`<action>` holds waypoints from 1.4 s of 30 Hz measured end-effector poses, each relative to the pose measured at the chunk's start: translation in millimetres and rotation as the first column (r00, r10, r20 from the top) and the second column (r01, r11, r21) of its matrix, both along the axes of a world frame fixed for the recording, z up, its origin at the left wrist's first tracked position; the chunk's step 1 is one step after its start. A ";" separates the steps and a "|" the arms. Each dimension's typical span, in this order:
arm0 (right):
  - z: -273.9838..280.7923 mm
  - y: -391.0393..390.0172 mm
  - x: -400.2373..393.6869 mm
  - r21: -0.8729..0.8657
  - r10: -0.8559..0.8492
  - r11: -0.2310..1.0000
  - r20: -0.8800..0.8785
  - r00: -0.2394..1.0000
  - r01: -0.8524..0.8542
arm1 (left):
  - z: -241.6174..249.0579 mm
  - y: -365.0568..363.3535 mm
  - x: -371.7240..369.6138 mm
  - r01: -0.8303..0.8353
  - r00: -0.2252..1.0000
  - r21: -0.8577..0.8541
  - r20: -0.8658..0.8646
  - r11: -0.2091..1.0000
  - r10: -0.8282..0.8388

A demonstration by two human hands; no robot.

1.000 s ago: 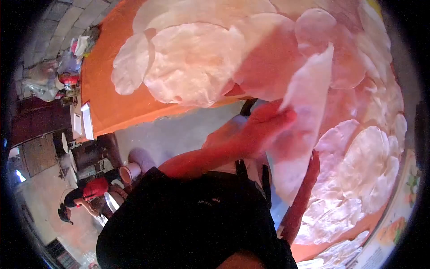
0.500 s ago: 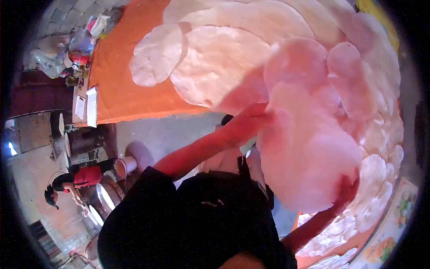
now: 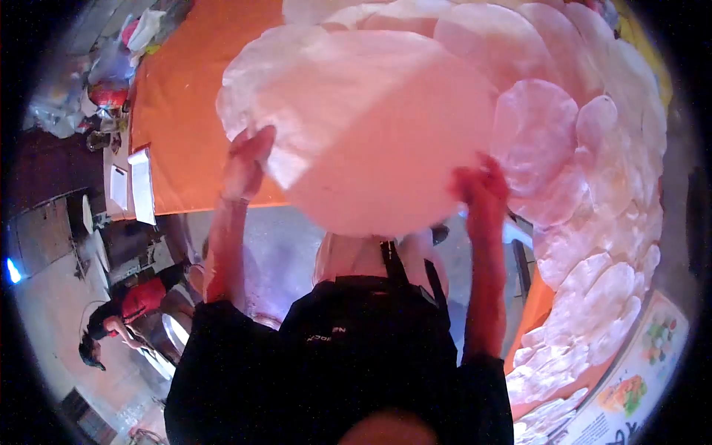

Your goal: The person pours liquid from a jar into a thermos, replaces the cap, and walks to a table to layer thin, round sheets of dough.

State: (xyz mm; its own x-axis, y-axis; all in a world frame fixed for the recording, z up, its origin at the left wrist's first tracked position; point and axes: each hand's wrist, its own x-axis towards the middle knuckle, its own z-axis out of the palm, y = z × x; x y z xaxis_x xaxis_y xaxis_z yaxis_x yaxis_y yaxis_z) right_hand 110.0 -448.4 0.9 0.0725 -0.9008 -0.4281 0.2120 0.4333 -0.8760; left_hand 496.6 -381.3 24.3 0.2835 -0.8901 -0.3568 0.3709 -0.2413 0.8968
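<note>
A large, thin, round flatbread [image 3: 393, 148] spreads in front of me over the orange-covered table, its near side reaching past the table edge. My left hand [image 3: 248, 162] is closed on its left edge, fingers and thumb pressed together. At the right edge, my right hand [image 3: 482, 185] is closed with curled fingers, somewhat smeared by motion. Half of the flatbread lies in shadow and half in bright light. Beneath its far left side a smaller pale round [image 3: 236, 85] shows partly. Just right of my right hand lies another round flatbread [image 3: 534, 133].
Many overlapping flatbreads [image 3: 593, 289] cover the right and far parts of the orange cloth [image 3: 178, 133]. Paper sheets [image 3: 142, 185] and plastic bags [image 3: 111, 67] lie at the left. A printed board [image 3: 630, 386] stands at lower right. A co-worker [image 3: 137, 304] bends over round boards at lower left.
The flatbread has moved from my right side to the front, spread wide over the table. My left hand has moved left, and my right hand has come up and left.
</note>
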 end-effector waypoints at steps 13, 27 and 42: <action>-67.7 146.6 -59.3 0.223 -0.126 0.962 -0.149 0.981 0.157 | -77.6 -57.6 -29.8 0.505 -0.042 0.216 0.973 0.835 -0.226; -68.1 311.3 -82.3 0.067 -0.348 0.888 -0.551 0.759 0.456 | -127.9 -121.7 -101.2 0.741 -0.331 0.343 0.934 0.578 -0.131; -128.9 542.5 -217.1 0.290 0.242 0.953 -0.903 0.355 0.088 | -71.2 78.4 -388.1 0.740 -0.667 0.551 0.676 -0.385 -0.314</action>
